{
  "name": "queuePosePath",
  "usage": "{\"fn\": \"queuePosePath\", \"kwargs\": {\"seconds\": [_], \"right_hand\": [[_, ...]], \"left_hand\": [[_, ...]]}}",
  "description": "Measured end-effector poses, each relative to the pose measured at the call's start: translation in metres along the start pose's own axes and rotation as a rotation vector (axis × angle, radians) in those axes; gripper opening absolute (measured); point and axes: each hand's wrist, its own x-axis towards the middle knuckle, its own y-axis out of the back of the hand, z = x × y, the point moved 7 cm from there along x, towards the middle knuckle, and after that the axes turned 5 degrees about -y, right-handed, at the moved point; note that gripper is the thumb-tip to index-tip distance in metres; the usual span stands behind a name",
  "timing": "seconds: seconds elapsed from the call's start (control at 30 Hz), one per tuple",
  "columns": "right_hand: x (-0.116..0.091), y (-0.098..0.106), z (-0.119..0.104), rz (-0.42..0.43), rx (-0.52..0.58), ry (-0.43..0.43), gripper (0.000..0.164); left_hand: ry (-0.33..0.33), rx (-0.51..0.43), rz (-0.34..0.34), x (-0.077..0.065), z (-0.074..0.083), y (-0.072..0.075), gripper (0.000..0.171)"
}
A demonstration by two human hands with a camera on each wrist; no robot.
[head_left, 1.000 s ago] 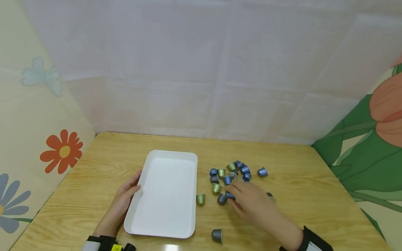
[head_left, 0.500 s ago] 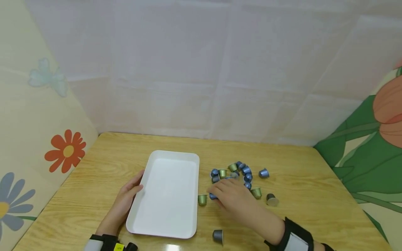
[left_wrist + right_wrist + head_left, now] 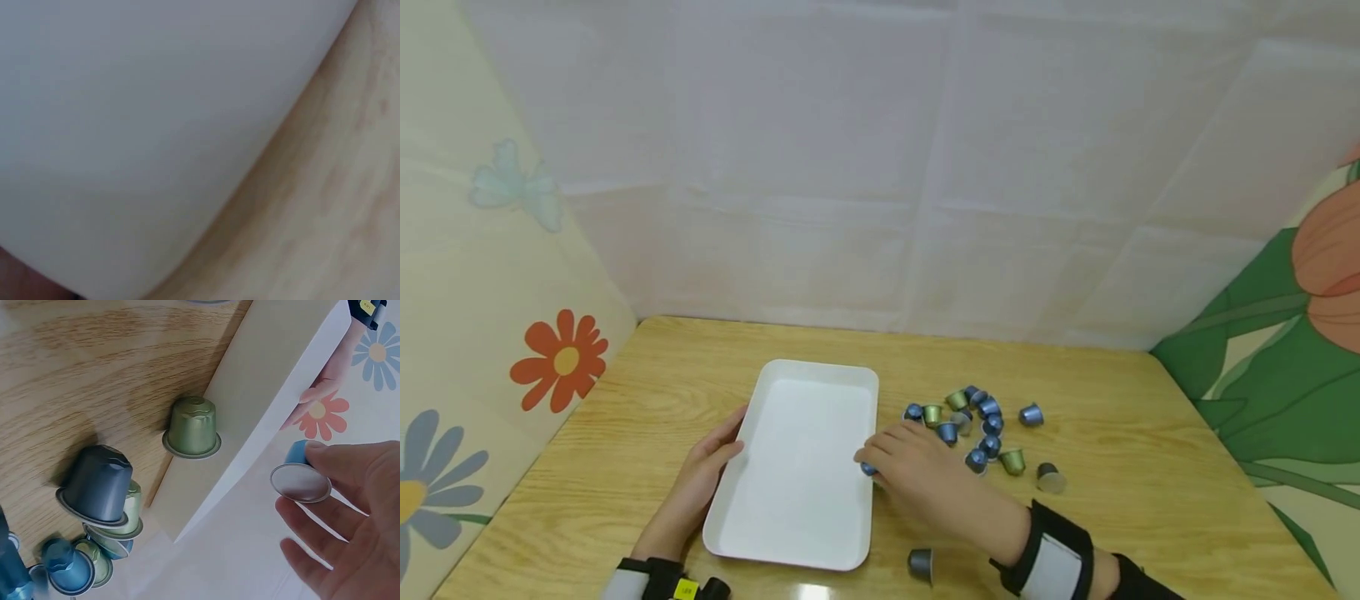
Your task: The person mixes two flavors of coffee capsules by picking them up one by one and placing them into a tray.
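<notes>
My right hand (image 3: 917,471) pinches a blue coffee capsule (image 3: 868,469) between thumb and fingers, at the right rim of a white tray (image 3: 797,475). In the right wrist view this capsule shows its silvery foil lid (image 3: 302,482), and the other fingers spread below it. My left hand (image 3: 703,471) grips the tray's left side, thumb at the rim; the left wrist view is mostly filled by the tray (image 3: 125,125). Nothing lies inside the tray. A green capsule (image 3: 192,427) stands lid-down against the tray's right wall, mostly hidden by my right hand in the head view.
Several blue, green and dark capsules cluster right of the tray, including a blue one (image 3: 947,432) and a green one (image 3: 1012,462). Farther out lie a blue capsule (image 3: 1031,414) and a dark one (image 3: 1049,477). Another dark capsule (image 3: 920,565) lies near the front.
My right hand has moved left from the cluster to the tray's right rim, carrying the blue capsule. Capsules behind it have come into sight. My left hand keeps its place on the tray.
</notes>
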Motion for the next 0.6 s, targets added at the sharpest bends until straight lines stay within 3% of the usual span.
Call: {"fn": "queuePosePath", "kwargs": {"seconds": [0.33, 0.6], "right_hand": [[0.022, -0.016, -0.012, -0.137, 0.046, 0.056, 0.022], [0.025, -0.033, -0.026, -0.132, 0.021, 0.109, 0.022]], "left_hand": [[0.001, 0.004, 0.015, 0.001, 0.001, 0.002, 0.055], [-0.010, -0.017, 0.025, 0.000, -0.001, 0.000, 0.056]]}}
